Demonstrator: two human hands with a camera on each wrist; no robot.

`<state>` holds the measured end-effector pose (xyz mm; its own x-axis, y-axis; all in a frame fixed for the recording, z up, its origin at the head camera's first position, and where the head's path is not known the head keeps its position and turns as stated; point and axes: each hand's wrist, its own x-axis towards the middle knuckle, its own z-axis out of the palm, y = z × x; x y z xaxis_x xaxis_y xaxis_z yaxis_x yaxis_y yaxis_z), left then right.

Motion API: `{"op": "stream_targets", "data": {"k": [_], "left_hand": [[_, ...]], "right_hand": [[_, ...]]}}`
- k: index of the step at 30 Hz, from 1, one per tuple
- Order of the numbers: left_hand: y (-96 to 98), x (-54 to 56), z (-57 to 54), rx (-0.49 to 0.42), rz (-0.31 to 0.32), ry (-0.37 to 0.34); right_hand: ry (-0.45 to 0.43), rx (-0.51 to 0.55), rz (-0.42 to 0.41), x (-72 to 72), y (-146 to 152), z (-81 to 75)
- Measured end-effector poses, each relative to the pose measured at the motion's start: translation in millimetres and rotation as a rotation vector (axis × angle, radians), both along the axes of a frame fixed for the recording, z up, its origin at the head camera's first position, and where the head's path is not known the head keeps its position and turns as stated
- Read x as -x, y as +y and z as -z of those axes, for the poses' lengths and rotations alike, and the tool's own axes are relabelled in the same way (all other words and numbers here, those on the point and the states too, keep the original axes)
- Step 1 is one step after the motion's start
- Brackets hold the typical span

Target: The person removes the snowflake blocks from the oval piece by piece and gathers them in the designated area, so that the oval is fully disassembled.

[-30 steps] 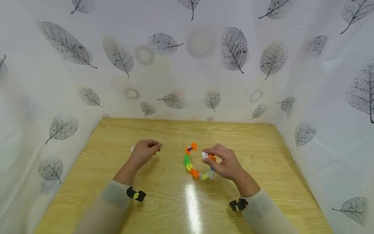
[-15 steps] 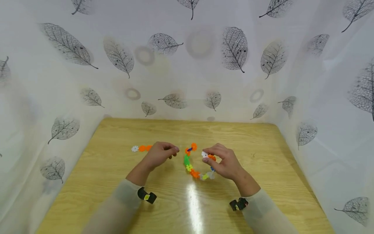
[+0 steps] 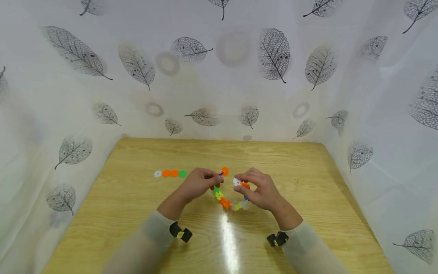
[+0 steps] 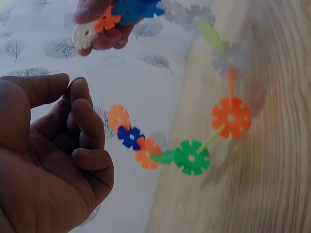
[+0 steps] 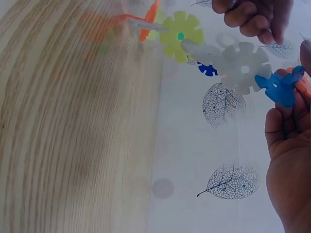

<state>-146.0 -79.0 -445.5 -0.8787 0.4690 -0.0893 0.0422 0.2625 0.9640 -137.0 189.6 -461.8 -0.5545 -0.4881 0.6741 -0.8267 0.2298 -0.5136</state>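
The table (image 3: 287, 175) is bounded at mid-height of the frame by its far edge, beyond which a leaf-printed sheet (image 3: 226, 83) is hung; both hands are held well short of that edge. A curved chain of flower-shaped pieces (image 3: 226, 204) is seen right of centre, bowed toward the bottom of the frame and left open at the top. Its white end piece (image 3: 237, 182) is pinched by the right hand (image 3: 259, 189); a gap is left between the two hands. The left hand's (image 3: 197, 185) fingers are curled toward the thumb; whether anything is held there cannot be told. Left of it, a row of four discs (image 3: 175, 173) is laid out. Compared with half a second ago, the left hand is shifted rightward, the green disc (image 3: 183, 174) is uncovered, and the chain's left side is partly hidden, while the white piece is still pinched
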Motion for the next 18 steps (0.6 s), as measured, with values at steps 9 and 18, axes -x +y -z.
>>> {"op": "stream_targets", "data": {"k": [9, 18], "left_hand": [[18.2, -1.0, -6.1, 0.012, 0.047, -0.002], [27.9, -3.6, -8.2, -0.034, 0.057, -0.012]], "right_hand": [[-0.018, -0.023, 0.001, -0.5, -3, -3.2], [0.019, -0.035, -0.003, -0.6, -5, -3.2]]}}
